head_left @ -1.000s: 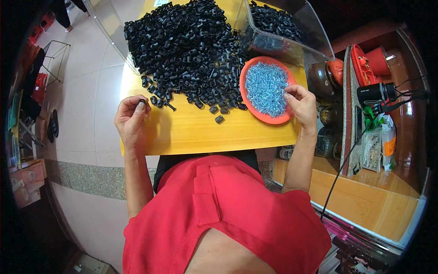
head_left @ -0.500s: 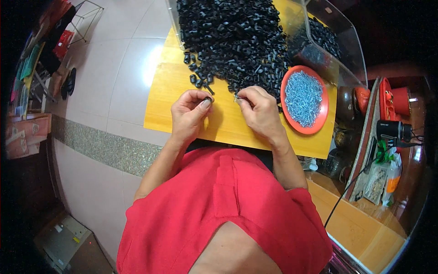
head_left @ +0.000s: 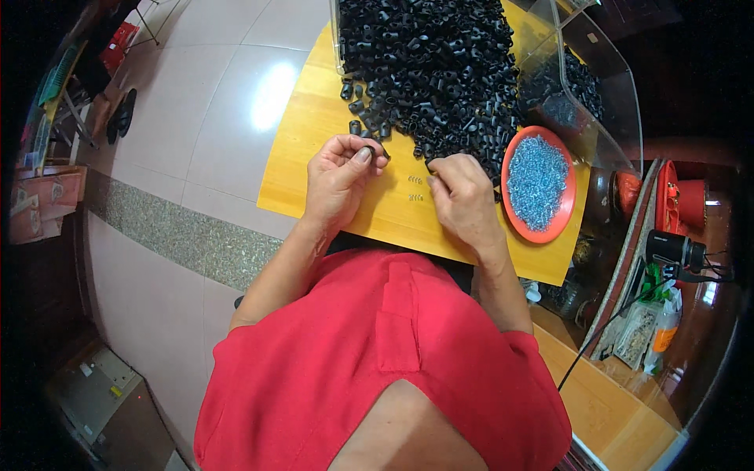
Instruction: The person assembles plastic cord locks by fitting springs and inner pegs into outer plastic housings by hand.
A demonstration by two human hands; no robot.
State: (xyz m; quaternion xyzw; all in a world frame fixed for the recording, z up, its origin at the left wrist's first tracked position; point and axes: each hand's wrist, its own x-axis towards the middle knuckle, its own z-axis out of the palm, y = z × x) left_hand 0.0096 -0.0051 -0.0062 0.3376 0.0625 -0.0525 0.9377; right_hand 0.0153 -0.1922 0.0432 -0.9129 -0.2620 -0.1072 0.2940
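My left hand (head_left: 339, 182) pinches a small black plastic piece (head_left: 366, 150) between thumb and fingers, just below a big heap of black plastic pieces (head_left: 428, 67) on the yellow wooden tabletop (head_left: 310, 157). My right hand (head_left: 462, 201) is closed beside it, fingertips pinched on something too small to make out. Two small light-coloured bits (head_left: 415, 188) lie on the wood between the hands. To the right of my right hand sits a red round dish (head_left: 539, 185) filled with tiny blue-grey parts.
A clear plastic bin (head_left: 585, 86) with more black pieces stands at the back right. Beyond the table's right edge a wooden bench carries red containers (head_left: 682, 202), a black device with cable (head_left: 674, 251) and bottles. Tiled floor (head_left: 196, 133) lies to the left.
My right hand left the red dish and came to the middle by the left hand. The left hand moved up toward the heap. The view has shifted, so everything sits further right.
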